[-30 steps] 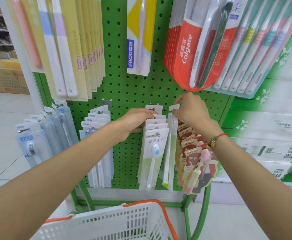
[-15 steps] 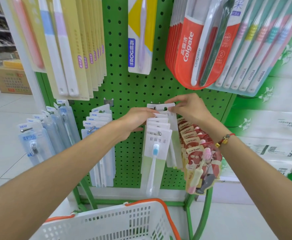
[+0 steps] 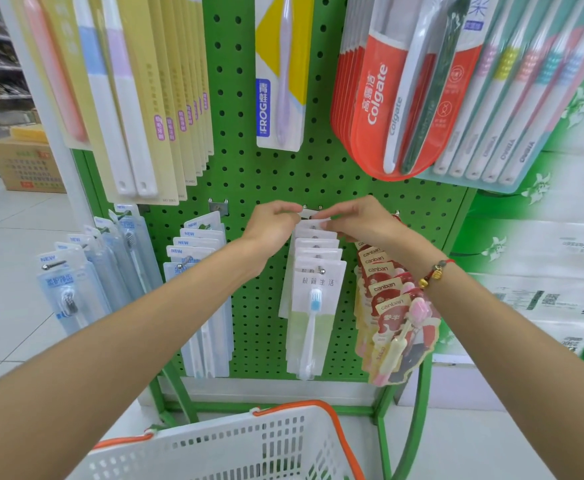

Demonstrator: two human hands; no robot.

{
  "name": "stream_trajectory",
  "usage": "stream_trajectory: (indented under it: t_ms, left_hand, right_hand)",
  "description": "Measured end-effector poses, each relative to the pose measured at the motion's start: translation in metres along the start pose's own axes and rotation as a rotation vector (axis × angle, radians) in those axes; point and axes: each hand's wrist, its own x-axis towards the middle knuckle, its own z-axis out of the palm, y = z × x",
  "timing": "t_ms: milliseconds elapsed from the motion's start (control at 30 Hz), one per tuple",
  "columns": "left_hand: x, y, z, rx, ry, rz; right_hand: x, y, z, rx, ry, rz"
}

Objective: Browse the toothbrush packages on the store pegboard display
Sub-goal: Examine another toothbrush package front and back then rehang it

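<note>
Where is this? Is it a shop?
Yes, most likely a shop. Toothbrush packs hang in rows on a green pegboard, a shopping basket waits below, and stacked tissue packs sit to the right.

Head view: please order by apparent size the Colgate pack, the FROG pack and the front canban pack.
1. Colgate pack, largest.
2. FROG pack.
3. Front canban pack, smallest; it hangs lower, so true size is unsure.

I see both forearms bare to the edge of view, with no sleeves showing. My left hand [image 3: 272, 226] wears nothing. Just behind my right hand [image 3: 360, 221], a thin red cord bracelet [image 3: 435, 271] circles the wrist, strung with a dark bead and small gold charms.
</note>
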Motion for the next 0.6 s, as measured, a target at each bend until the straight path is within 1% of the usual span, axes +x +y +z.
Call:
stream_trajectory:
  t_ms: [33,100,167,267,333,467,600]
  left_hand:
    - [0.000,0.001,0.002,0.006,-0.012,-0.006]
    - [0.001,0.001,0.005,0.008,-0.036,-0.018]
    - [0.003,0.001,0.007,0.008,-0.059,-0.022]
    - [0.004,0.001,0.007,0.008,-0.083,-0.023]
    - [0.005,0.000,0.007,0.000,-0.086,-0.029]
    - [0.005,-0.003,0.007,0.006,-0.092,-0.049]
    - [0.007,-0.005,0.006,0.015,-0.100,-0.054]
  right_hand:
    - [0.001,0.000,-0.002,0.000,0.005,0.010]
    - [0.004,0.001,-0.008,-0.027,0.068,0.028]
    - [0.009,0.000,-0.011,-0.112,0.116,0.016]
    - [0.016,-0.003,-0.011,-0.322,0.094,-0.021]
    - [0.021,-0.007,-0.010,-0.405,0.075,-0.019]
    - [0.028,-0.014,-0.009,-0.500,0.057,-0.007]
    - [0.033,-0.013,-0.007,-0.472,-0.013,0.019]
